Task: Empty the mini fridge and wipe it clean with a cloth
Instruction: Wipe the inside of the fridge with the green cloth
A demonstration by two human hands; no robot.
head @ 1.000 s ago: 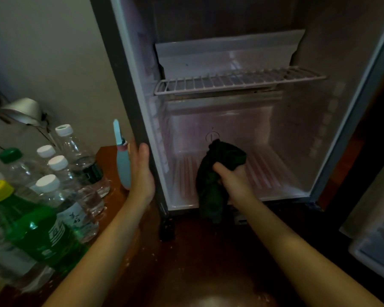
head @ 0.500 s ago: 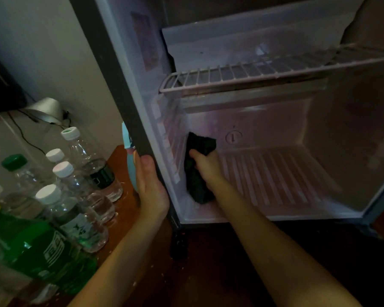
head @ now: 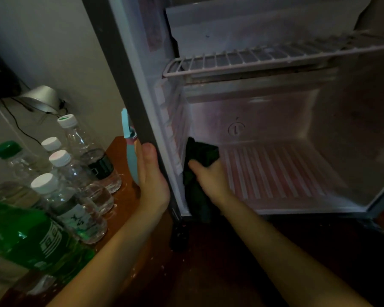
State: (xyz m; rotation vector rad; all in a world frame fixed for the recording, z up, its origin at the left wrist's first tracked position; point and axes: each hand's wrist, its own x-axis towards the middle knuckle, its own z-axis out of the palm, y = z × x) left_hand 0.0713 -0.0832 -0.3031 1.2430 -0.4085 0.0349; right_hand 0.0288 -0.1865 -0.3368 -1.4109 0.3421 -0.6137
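Step in hand: the person is wiping the inside of the mini fridge [head: 275,111], working the lower left corner where the side wall is meeting the ribbed floor [head: 275,173]. The emptying is looking finished, since nothing is sitting on the wire shelf [head: 253,58] or below it.

Where the cloth is: the dark green cloth [head: 203,152] is bunched up and pressing into that corner, with a tail hanging down over the front lip.

Doing it well: a folded edge pushed into the seam and along the side-wall ridges is probably going to reach more. Strokes running with the floor ribs, not across them, should be drawing dirt toward the front instead of packing it into the grooves.

Watch for: the loose tail is likely dragging, and gathering it in would be giving a firmer pad. The strip under the shelf is looking darker and may be needing a pass.

Right hand: the right hand [head: 211,178] is reaching in low with the forearm stretched forward. It is clenching the cloth, with the thumb lying on the near side.

Left hand: the left hand [head: 152,173] is lying flat against the fridge's outer left side. Its fingers [head: 148,151] are straight and released, grasping nothing, and seemingly steadying the cabinet.

Set aside: water bottles [head: 84,165], a green bottle [head: 31,235] and a spray bottle [head: 129,138] are standing on the worktop [head: 116,151] to the left.
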